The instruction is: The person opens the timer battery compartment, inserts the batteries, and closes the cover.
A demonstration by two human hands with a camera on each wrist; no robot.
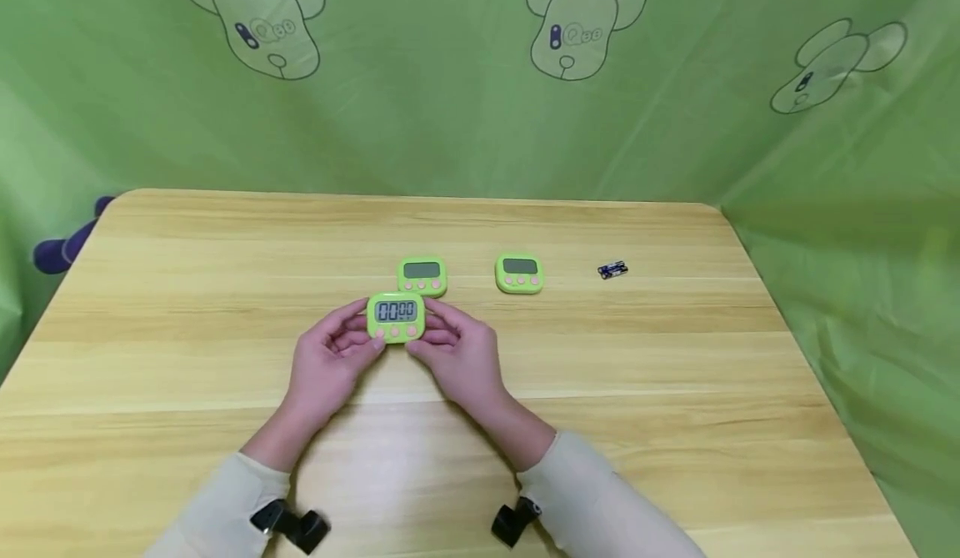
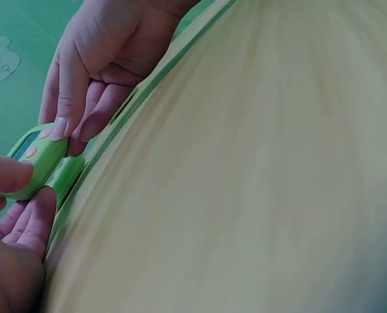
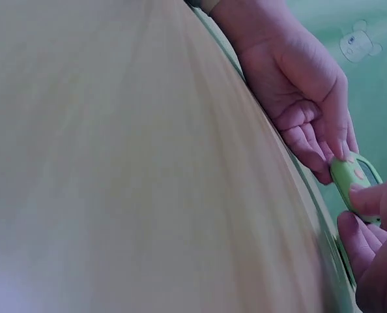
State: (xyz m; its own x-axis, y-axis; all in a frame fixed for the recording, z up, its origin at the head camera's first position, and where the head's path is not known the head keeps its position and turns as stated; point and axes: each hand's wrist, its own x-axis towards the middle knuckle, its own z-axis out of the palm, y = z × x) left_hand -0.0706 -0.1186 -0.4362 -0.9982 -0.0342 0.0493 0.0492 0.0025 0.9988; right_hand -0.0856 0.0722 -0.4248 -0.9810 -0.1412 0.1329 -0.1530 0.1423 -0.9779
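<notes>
Both hands hold a green digital timer (image 1: 396, 334) between them, its screen facing up and lit with 00 00. My left hand (image 1: 327, 366) grips its left side, thumb at the lower left corner by the pink buttons. On the other side my right hand (image 1: 463, 362) pinches the right edge, thumb at the lower right corner. Just behind the held timer, partly covered by it, lies a second green timer (image 1: 422, 271) with a blank screen. In the left wrist view the held timer (image 2: 45, 156) appears edge-on; its back is hidden.
A third green timer (image 1: 519, 274), screen blank, lies on the wooden table (image 1: 675, 391) to the right. Farther right are small dark batteries (image 1: 612, 270) side by side. A green curtain (image 1: 450, 124) hangs behind the table's far edge and along its right side.
</notes>
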